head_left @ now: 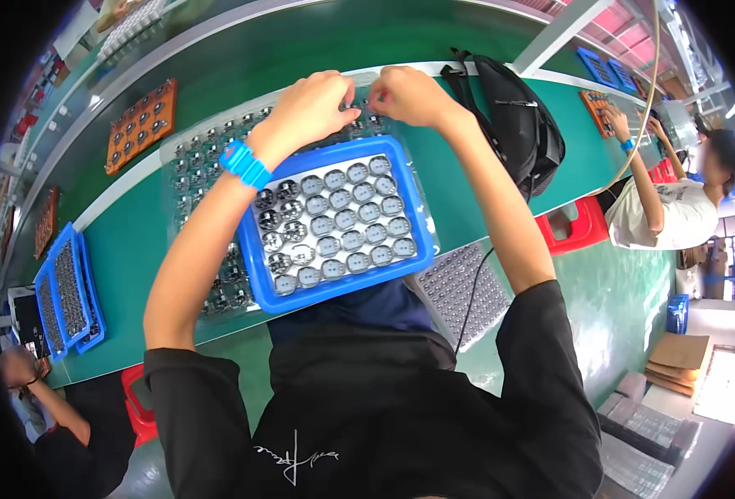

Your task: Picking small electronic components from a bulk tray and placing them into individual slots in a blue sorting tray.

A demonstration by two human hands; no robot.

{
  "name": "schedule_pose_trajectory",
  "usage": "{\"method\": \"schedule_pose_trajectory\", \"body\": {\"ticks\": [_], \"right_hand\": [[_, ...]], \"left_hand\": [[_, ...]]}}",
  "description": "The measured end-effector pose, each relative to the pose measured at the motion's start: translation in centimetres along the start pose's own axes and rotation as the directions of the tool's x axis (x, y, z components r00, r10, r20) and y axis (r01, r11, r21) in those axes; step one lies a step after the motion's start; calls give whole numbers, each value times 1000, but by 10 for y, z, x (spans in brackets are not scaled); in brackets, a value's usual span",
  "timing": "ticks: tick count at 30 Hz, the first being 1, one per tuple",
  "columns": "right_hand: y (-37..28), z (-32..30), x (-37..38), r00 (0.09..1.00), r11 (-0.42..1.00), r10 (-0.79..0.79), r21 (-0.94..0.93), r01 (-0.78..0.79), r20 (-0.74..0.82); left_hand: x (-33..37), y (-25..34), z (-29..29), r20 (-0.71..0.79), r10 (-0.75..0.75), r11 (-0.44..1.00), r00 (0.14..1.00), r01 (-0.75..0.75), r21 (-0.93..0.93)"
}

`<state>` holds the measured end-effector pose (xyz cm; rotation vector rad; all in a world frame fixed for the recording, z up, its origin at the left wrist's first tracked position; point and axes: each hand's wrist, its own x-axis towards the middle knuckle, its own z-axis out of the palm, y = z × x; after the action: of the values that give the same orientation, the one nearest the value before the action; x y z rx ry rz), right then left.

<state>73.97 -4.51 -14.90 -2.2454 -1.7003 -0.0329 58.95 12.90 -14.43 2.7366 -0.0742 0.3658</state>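
Note:
Directly in front of me a blue tray (255,266) lies over a clear blister tray (186,154) on the green table. In the blue tray a white insert holds rows of rounded grey plastic parts (346,219); several darker, shiny ones (269,220) fill its left side. Beyond the far rim, my left hand (316,104) has thumb and fingers drawn together above small dark metallic parts in the blister tray. To its right, my right hand (409,96) is also closed in a pinch over the same far rows. What either pinches is too small to make out.
A black backpack (517,125) rests right of my hands. Stacked blue trays (72,291) stand at left; an orange tray of parts (141,125) sits far left. A grey parts tray (463,291) is low at my right, crossed by a cable. People sit at both sides.

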Motion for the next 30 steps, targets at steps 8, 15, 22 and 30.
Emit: {"method": "schedule_pose_trajectory", "body": {"ticks": [8,15,22,30], "right_hand": [[-2,-4,-16,950,993,-39,92,70,-309],[-152,-39,-120,964,867,-23,475,152,-266],[-207,-5,-138,976,876,-26,465,127,-217],[-214,3,-131,982,915,-31,391,104,-188]], "left_hand": [[20,8,13,-201,-21,968,979,70,240],[-151,82,-84,-291,-99,972,951,30,-233],[-257,112,-57,-195,-302,920,933,231,-316],[-260,109,-49,-168,-290,914,942,222,-339]]}}
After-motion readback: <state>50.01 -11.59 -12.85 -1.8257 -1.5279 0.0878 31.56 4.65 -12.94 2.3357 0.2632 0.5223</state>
